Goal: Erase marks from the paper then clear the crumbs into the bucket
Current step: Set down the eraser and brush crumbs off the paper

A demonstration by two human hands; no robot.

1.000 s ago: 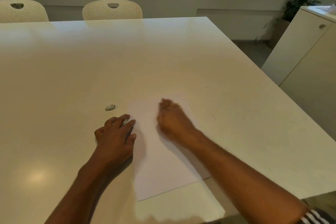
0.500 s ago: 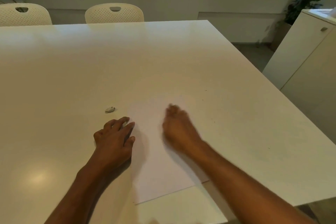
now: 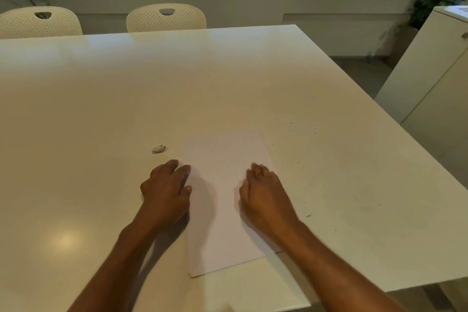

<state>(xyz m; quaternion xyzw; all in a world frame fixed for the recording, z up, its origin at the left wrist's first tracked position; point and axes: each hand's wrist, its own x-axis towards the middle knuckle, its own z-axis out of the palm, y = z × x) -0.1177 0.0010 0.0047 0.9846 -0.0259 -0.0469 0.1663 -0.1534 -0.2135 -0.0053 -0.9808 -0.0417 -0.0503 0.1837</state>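
Paper, a plain white rectangular sheet, lies flat on the glossy white worktop, its near edge close to the worktop's front edge and its length running away from the person. The left hand rests palm down on the worktop at the sheet's left edge, fingers loosely curled, the index fingertip and thumb touching the paper's margin; it holds nothing. The right hand lies on the right part of the sheet, palm down, fingers bent inward and relaxed, nothing visibly gripped. Between the 2 hands the paper is bare. Just beyond the left hand, off the paper's left side, sits a small whitish eraser with a dark tip. Tiny dark crumbs are scattered on the worktop right of the sheet. At the far edge stand 2 cream perforated plastic chairs.
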